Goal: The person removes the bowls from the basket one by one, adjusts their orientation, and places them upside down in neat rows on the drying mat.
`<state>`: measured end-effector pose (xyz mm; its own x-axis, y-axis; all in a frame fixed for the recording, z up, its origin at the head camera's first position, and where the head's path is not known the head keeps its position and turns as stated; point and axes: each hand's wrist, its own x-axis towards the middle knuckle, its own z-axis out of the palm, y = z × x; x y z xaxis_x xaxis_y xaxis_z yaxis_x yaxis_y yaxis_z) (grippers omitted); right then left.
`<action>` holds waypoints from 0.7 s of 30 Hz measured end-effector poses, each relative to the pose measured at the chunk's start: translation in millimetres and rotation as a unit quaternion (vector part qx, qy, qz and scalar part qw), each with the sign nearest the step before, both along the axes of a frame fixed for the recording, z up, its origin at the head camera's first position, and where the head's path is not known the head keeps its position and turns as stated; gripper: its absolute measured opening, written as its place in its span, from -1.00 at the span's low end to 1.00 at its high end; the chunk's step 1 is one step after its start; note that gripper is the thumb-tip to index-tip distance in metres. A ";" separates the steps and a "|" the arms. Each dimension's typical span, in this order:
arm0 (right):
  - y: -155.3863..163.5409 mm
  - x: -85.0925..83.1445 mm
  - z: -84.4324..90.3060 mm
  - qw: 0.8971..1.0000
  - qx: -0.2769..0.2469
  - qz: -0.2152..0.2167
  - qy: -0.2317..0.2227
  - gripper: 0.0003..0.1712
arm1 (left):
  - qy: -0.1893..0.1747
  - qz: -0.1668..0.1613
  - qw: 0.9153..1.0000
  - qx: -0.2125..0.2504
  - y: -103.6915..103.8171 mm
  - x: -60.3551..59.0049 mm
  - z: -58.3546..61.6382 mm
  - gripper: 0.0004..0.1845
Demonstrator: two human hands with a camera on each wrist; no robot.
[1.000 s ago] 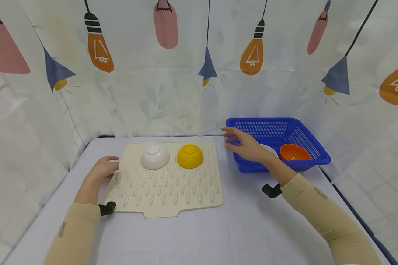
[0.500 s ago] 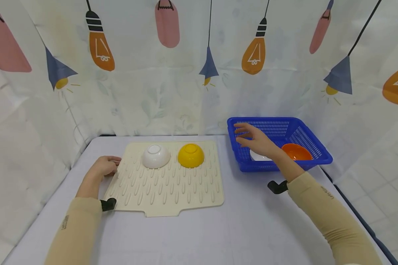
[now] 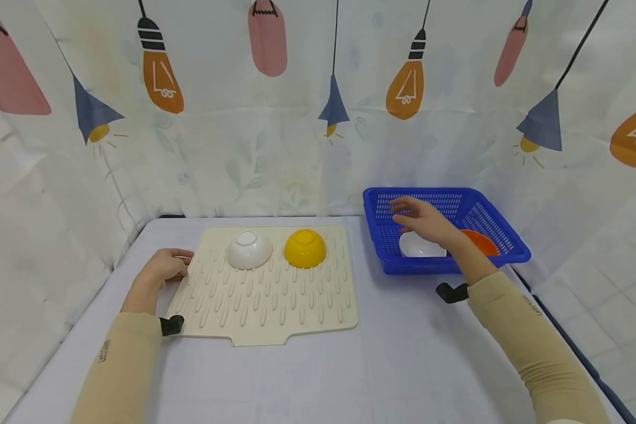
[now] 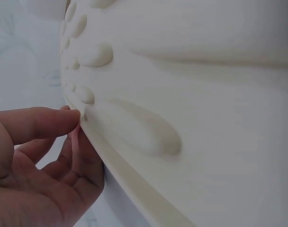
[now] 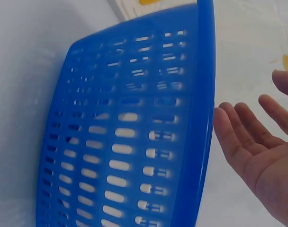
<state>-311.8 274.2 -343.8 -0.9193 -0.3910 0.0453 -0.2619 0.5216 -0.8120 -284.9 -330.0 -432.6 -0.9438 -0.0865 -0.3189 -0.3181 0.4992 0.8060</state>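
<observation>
Cream-coloured mat (image 3: pixel 270 300) in the head view, ribbed with raised ovals. Lies flat on a pale tablecloth (image 3: pixel 307 383), short tab at the near edge. On the mat's far half, a white bowl (image 3: pixel 249 250), upside down with foot ring up; just to the right on the same half, a yellow bowl (image 3: pixel 304 249), likewise upside down, narrow gap between. At the mat's left edge, the left hand (image 3: pixel 166 267), fingers bent in toward the border. To the right of the mat, well apart from the bowls on it, a blue basket (image 3: pixel 456 266) with slotted walls; inside, a second white bowl (image 3: pixel 421 246) on the side nearer the mat, and an orange bowl (image 3: pixel 479 241) on the side farther from it, partly hidden. Also right of the mat, over the basket, the right hand (image 3: pixel 423 221), pointing back toward the mat, fingers apart. Behind the mat, a white curtain (image 3: pixel 286 159) printed with lamps and bulbs.

In the left wrist view, the mat's ovals up close. Pinches the mat's border, thumb at the edge, fingers curled below.

In the right wrist view, the basket's wall and rim, large; beyond, fingers loosely extended, thumb apart. Touching the rim or not, cannot tell.
</observation>
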 end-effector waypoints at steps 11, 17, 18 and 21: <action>21.3 -5.5 0.8 0.998 0.045 -0.037 -0.025 -0.37 | -0.013 -0.010 1.000 -0.004 -3.4 0.0 0.6 -0.25; 31.6 -9.4 2.1 0.995 0.073 -0.052 -0.049 -0.36 | -0.016 -0.008 1.000 -0.004 -3.3 0.3 1.2 -0.25; 32.9 -9.4 3.0 0.994 0.080 -0.054 -0.056 -0.36 | -0.015 -0.009 1.000 -0.004 -3.4 0.3 1.2 -0.25; 36.6 -10.5 5.1 0.991 0.099 -0.053 -0.070 -0.37 | -0.014 -0.009 1.000 -0.002 -4.4 -0.3 0.0 -0.26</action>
